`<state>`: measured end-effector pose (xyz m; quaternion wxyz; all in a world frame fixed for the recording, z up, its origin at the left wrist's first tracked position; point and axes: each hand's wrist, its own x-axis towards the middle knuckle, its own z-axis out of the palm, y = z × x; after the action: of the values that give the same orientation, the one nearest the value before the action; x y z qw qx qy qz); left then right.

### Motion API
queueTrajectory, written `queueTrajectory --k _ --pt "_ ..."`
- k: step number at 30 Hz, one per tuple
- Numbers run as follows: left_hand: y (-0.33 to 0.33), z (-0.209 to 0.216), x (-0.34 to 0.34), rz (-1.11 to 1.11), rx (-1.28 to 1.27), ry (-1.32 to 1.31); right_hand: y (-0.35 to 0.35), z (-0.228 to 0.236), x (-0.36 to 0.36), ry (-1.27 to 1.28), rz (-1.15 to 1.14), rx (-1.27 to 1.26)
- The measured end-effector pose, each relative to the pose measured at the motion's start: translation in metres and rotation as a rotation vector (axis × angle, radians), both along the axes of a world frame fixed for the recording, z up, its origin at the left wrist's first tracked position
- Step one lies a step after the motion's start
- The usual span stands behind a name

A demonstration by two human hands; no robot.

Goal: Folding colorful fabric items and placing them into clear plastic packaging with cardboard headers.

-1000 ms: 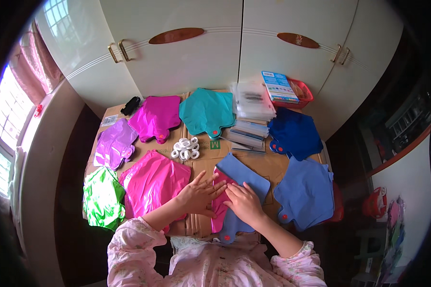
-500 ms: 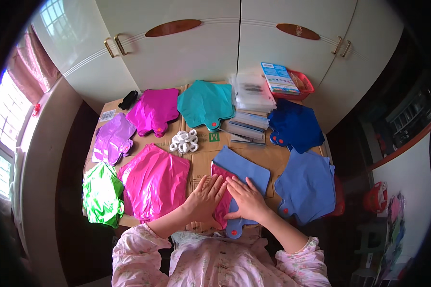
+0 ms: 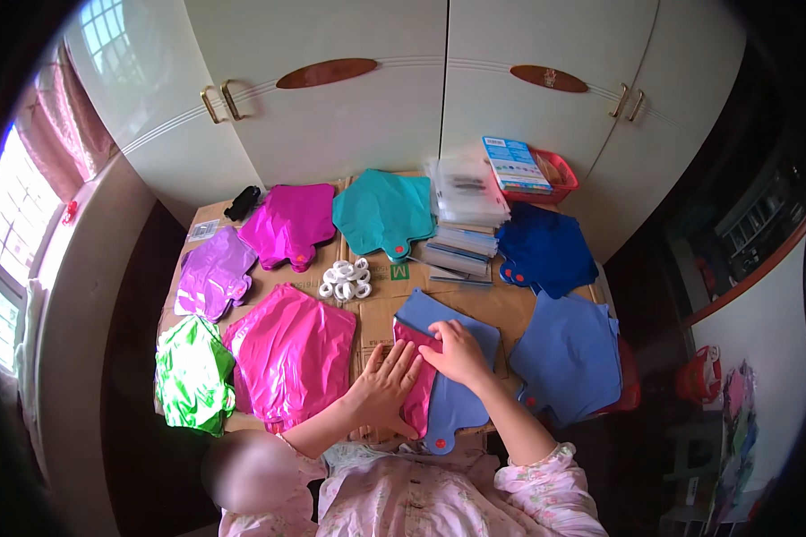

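Observation:
A narrow folded strip of shiny pink foil balloon lies on a flat blue balloon, whose tail with a red dot points toward me. My left hand is open, pressed flat on the pink strip with fingers stretched away from me. At the strip's upper right edge my right hand is bent, thumb and fingertips drawn together on the pink foil; its fingers partly hide the pinch. Left of my left hand lies a large pile of flat pink balloons.
Cardboard covers the table. Around it lie green, lilac, magenta, teal, navy and blue balloon piles. White ribbon rolls, clear packets and a red basket stand farther back.
My right hand has lifted from lying flat, slid to the strip's far end and bent its fingers there. My left hand stays flat on the pink foil. The view has tilted slightly upward.

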<state>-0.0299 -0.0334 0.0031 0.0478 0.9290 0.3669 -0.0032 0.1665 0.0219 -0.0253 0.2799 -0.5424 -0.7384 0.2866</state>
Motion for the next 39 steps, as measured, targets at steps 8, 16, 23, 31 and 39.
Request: queueTrajectory --k 8,16,23,31,39 --pt "0.001 -0.003 -0.003 -0.018 0.033 -0.047 0.002 -0.007 -0.005 -0.136 0.017 0.228" --pt "0.005 -0.013 -0.009 -0.015 0.054 -0.126 -0.011 -0.015 -0.007 -0.047 0.007 0.409" --pt "0.018 -0.009 -0.017 0.001 0.034 -0.119 -0.010 -0.017 -0.008 -0.037 -0.019 0.425" --pt "0.017 -0.010 -0.014 0.021 0.042 -0.113 -0.013 -0.020 -0.011 -0.070 -0.029 0.445" --pt "0.017 -0.010 -0.012 0.048 0.013 -0.108 -0.013 -0.020 -0.012 -0.127 -0.023 0.464"
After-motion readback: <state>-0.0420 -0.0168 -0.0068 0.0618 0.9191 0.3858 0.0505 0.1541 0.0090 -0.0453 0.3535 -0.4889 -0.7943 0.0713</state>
